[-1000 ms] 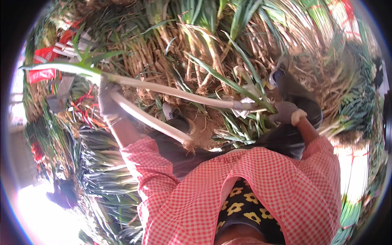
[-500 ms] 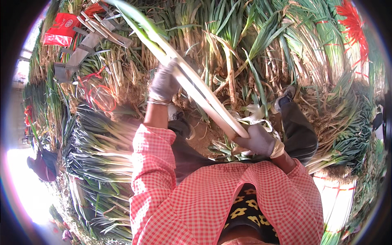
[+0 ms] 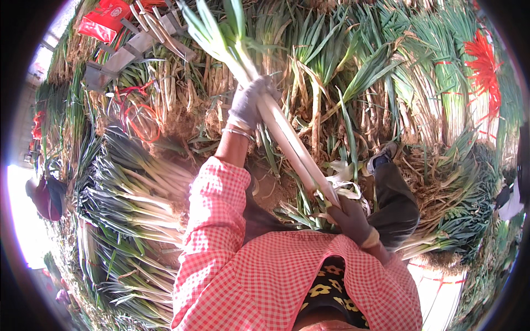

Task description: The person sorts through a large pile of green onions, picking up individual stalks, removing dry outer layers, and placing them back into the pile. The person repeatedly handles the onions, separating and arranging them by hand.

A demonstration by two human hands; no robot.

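Two long green onions [image 3: 290, 138] slant across the middle, leaves toward the far side and pale root ends toward me. My gloved left hand [image 3: 248, 103] is closed round their upper shafts, just below where the green leaves spread. Near my lap, my gloved right hand [image 3: 352, 220] grips their lower ends. Pale peeled skins [image 3: 346, 182] hang or lie beside the root ends. Below the stalks, more onion trimmings [image 3: 309, 212] lie between my legs.
Piles of green onions [image 3: 132, 193] lie at my left. Upright bundles [image 3: 331, 66] line the far side. At the far left are a metal rack with sticks [image 3: 130, 52], a red bag [image 3: 105, 21] and an orange-red ring of cord [image 3: 142, 122]. Red strips [image 3: 483, 71] hang at the right.
My left hand and the onions' leafy ends have shifted right, and the stalks now slant more steeply. My right hand has come slightly nearer to me. The whole view has shifted a little.
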